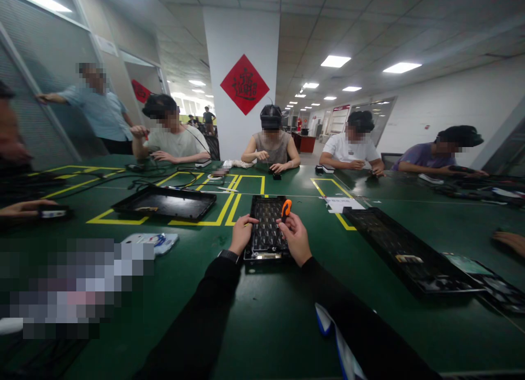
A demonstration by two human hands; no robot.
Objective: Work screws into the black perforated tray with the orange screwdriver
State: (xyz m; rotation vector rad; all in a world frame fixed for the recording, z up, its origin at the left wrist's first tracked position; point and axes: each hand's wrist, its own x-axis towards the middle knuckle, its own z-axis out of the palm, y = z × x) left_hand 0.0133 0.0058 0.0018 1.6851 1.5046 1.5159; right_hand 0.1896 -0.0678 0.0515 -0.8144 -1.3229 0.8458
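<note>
Overhead, a panelled ceiling (394,19) ran across the top of the frame, and a white pillar (241,33) stood at upper centre with a red diamond sign (245,85) on it. Four people (273,147) sat along the far side of the green desk (266,320), which spread over the lower half of the frame, flat and faintly shiny; I guessed that a light thing would slide on it if nudged. Yellow tape (228,208) marked boxes on its far part. At right lay a long black frame (385,243), and left of centre a shallow black tray (184,205), both apart from the hands in my view.

The black case (268,218) lay flat on the desk at the centre of the frame, its ribbed face up, a pale strip (268,255) along its near end. I judged it stiff plastic, light and rather slippery, its small ribs likelier to chip than to bend. To my mind the long side edges were the place to take hold, clear of the ribs.

The left hand (241,233) rested at the left edge, fingers half curled, its grip loose and bracing rather than clasping. The right hand (297,238) had its grip pinched around an orange tool (286,207) over the case's right side; I could not tell whether its tip touched.
</note>
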